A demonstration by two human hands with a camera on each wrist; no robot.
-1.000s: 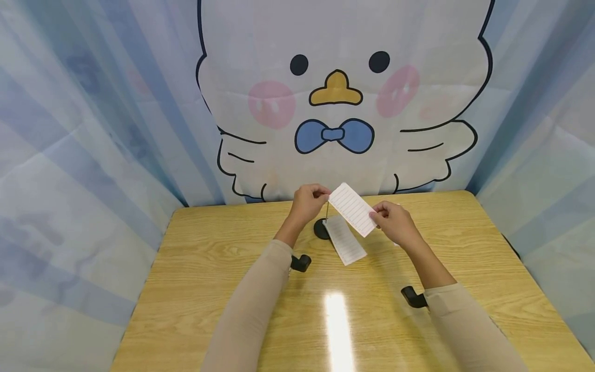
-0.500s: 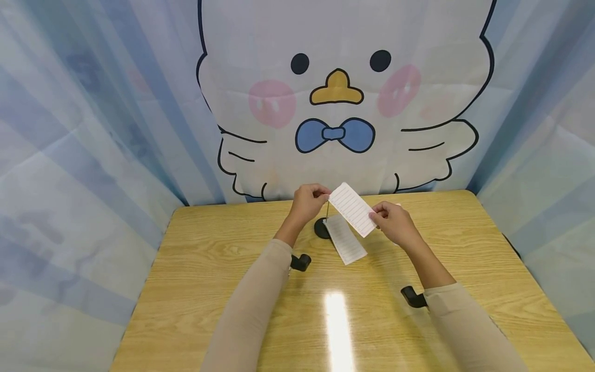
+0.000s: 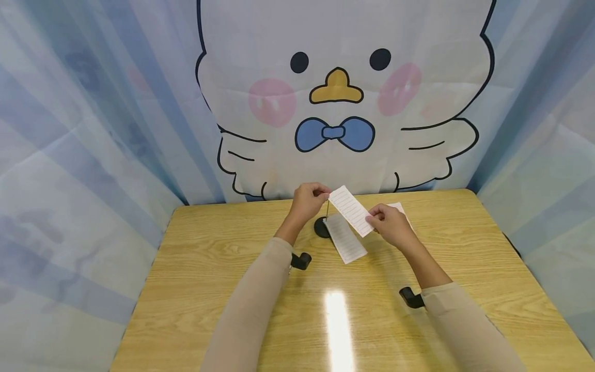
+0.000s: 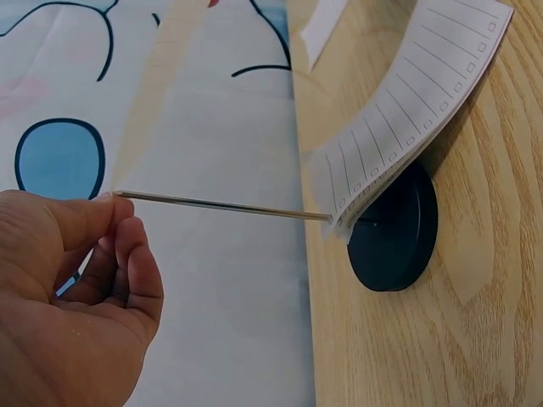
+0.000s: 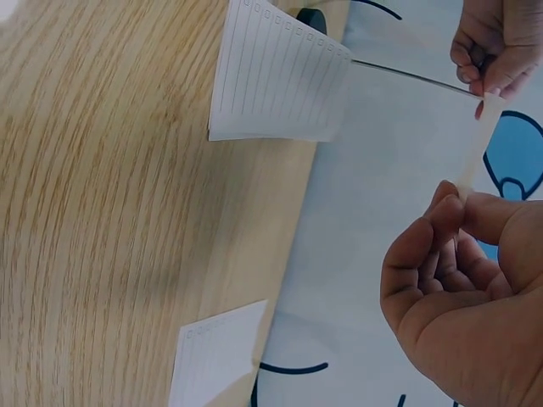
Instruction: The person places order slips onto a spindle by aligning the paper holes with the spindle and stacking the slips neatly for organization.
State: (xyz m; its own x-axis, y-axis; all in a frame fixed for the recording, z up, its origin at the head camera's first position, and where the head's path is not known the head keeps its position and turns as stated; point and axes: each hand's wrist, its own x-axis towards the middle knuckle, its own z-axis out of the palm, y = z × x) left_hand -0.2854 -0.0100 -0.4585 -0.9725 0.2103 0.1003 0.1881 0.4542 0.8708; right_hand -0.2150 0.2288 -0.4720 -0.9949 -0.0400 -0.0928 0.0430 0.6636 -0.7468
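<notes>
A bill spike with a round black base (image 3: 321, 228) and a thin metal rod (image 4: 225, 206) stands near the table's back edge. Several lined slips (image 3: 345, 238) are on the rod, low down by the base, fanning towards the front right. Above them, one lined paper slip (image 3: 350, 212) is stretched between both hands. My left hand (image 3: 308, 205) pinches its upper left corner right at the rod's tip. With thumb and finger, my right hand (image 3: 391, 225) pinches its lower right end. Whether the tip pierces the paper is hidden by the left fingers.
Another lined slip (image 5: 212, 352) lies on the table behind the right hand. A wooden tabletop (image 3: 209, 289) spreads below both arms. A curtain with a cartoon bird (image 3: 339, 165) hangs at the table's back edge. Black camera mounts (image 3: 301, 261) jut from both wrists.
My right hand has shifted slightly left, and the slip it holds now looks narrower, turned more edge-on. More of the slip behind that hand shows. The left hand stays at the rod's tip.
</notes>
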